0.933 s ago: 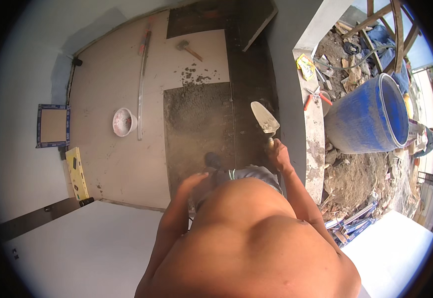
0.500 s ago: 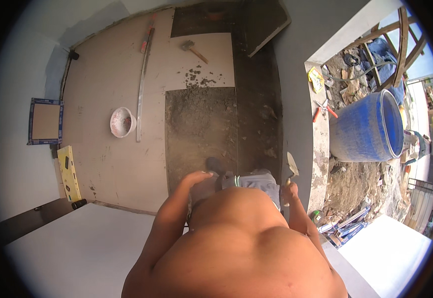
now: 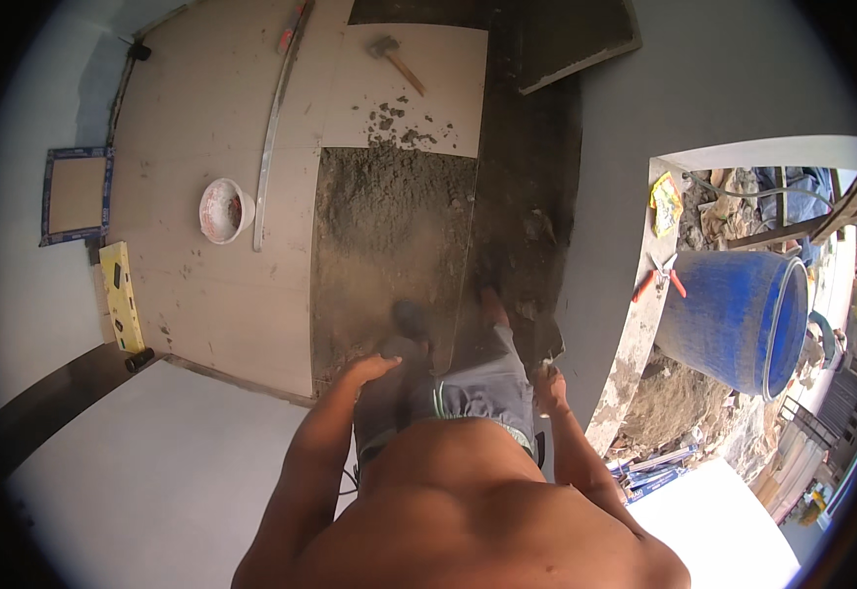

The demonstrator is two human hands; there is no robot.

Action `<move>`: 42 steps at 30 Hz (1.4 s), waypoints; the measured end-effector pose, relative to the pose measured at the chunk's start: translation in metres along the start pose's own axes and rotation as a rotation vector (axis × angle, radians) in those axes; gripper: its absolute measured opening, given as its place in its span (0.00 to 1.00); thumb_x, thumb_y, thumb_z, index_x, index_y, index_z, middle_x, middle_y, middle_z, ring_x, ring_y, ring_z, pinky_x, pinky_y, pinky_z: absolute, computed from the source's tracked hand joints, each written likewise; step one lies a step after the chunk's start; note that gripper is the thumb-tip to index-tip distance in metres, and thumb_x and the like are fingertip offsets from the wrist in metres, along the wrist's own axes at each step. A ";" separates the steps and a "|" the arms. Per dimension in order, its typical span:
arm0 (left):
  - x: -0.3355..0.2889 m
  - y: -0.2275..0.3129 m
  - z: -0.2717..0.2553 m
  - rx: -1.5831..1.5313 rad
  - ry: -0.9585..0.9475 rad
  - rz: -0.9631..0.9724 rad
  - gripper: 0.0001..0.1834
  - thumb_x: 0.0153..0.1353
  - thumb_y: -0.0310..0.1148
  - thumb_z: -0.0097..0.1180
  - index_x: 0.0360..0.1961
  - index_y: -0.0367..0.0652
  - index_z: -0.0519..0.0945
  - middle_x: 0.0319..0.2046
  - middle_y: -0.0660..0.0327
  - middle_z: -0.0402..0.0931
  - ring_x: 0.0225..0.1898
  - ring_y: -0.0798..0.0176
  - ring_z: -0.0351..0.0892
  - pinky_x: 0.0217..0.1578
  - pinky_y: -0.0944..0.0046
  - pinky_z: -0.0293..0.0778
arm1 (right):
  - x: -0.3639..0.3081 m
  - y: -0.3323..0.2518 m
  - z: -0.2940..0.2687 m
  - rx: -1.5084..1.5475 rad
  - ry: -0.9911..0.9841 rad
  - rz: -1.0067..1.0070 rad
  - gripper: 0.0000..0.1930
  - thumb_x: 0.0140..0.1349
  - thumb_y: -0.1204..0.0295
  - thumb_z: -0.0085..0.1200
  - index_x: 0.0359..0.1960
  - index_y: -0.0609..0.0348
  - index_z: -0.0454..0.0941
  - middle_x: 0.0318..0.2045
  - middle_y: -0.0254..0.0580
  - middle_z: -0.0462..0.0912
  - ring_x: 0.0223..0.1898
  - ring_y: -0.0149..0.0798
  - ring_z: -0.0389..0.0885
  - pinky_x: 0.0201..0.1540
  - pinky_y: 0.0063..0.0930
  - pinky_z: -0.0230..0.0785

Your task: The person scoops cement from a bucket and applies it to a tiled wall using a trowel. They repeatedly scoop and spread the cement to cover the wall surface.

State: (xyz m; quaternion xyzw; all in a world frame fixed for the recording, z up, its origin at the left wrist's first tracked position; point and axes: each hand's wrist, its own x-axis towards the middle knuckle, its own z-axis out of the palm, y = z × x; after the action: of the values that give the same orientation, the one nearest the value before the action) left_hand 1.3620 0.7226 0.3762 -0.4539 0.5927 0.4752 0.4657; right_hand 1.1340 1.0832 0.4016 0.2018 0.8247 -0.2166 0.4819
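Note:
My left hand (image 3: 377, 367) rests by my left thigh, its fingers stretched out and holding nothing. At my right side, my right hand (image 3: 548, 389) is closed round the handle of a trowel (image 3: 557, 341); its blade is dim against the dark floor strip and hard to make out. In front of me lies a bed of grey mortar (image 3: 394, 201), rough at its far end. Beyond it, a rubber mallet (image 3: 404, 69) with a wooden handle lies on a pale floor tile (image 3: 453, 103), among crumbs of mortar.
On the tiles to the left stand a white bucket (image 3: 225, 212) and a long metal straightedge (image 3: 273, 147). A yellow board (image 3: 122, 294) leans near the left wall. Red-handled pincers (image 3: 660, 277) lie on the sill at right, with a blue barrel (image 3: 728, 314) outside. A slab (image 3: 585, 49) leans at the far right.
My view has shifted, and more of my shorts and a bare foot now show. My right hand has turned the trowel so that its blade is less visible. My left hand stays by my thigh.

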 end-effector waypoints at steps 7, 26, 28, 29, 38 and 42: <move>0.070 0.043 -0.005 0.039 0.196 0.027 0.48 0.48 0.59 0.66 0.61 0.32 0.69 0.57 0.38 0.73 0.59 0.43 0.73 0.58 0.54 0.69 | 0.285 -0.137 0.010 -0.776 -0.144 -0.755 0.20 0.64 0.58 0.49 0.48 0.62 0.78 0.44 0.57 0.81 0.52 0.63 0.76 0.54 0.46 0.71; 0.266 0.045 0.028 0.071 0.140 -0.600 0.57 0.35 0.57 0.77 0.56 0.24 0.63 0.54 0.42 0.71 0.56 0.46 0.75 0.57 0.55 0.72 | 0.522 -0.467 0.265 -0.532 -0.056 -0.827 0.24 0.71 0.52 0.45 0.58 0.56 0.72 0.46 0.49 0.83 0.46 0.44 0.84 0.47 0.34 0.78; 0.261 0.042 0.033 0.001 0.128 -0.678 0.56 0.36 0.57 0.77 0.55 0.25 0.64 0.53 0.43 0.71 0.56 0.46 0.74 0.57 0.55 0.72 | 0.444 -0.480 0.298 -0.878 -0.089 -0.814 0.22 0.73 0.55 0.41 0.60 0.54 0.70 0.44 0.45 0.83 0.42 0.42 0.85 0.43 0.35 0.79; 0.259 0.044 0.029 -0.029 0.115 -0.683 0.56 0.36 0.57 0.77 0.54 0.25 0.64 0.54 0.43 0.71 0.57 0.47 0.74 0.57 0.56 0.72 | 0.428 -0.479 0.304 -0.988 -0.063 -0.814 0.21 0.74 0.56 0.39 0.60 0.54 0.70 0.43 0.45 0.83 0.42 0.43 0.85 0.42 0.36 0.79; 0.273 0.032 0.030 0.023 0.102 -0.729 0.55 0.38 0.59 0.75 0.56 0.29 0.63 0.54 0.48 0.69 0.57 0.50 0.73 0.58 0.57 0.70 | 0.500 -0.587 0.299 -0.339 0.117 -0.614 0.30 0.67 0.43 0.46 0.35 0.64 0.77 0.25 0.52 0.81 0.21 0.41 0.82 0.26 0.38 0.74; 0.276 0.032 0.024 0.004 0.073 -0.755 0.55 0.38 0.59 0.75 0.56 0.29 0.63 0.54 0.48 0.68 0.58 0.50 0.71 0.59 0.57 0.69 | 0.493 -0.609 0.343 -0.758 0.026 -0.956 0.19 0.70 0.55 0.48 0.48 0.58 0.77 0.28 0.47 0.82 0.23 0.43 0.83 0.27 0.38 0.79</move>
State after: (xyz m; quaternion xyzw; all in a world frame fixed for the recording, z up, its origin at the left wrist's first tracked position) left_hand 1.2903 0.7238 0.1062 -0.6559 0.4008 0.2525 0.5877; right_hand 0.8226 0.4530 -0.0856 -0.3738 0.8494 -0.0977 0.3595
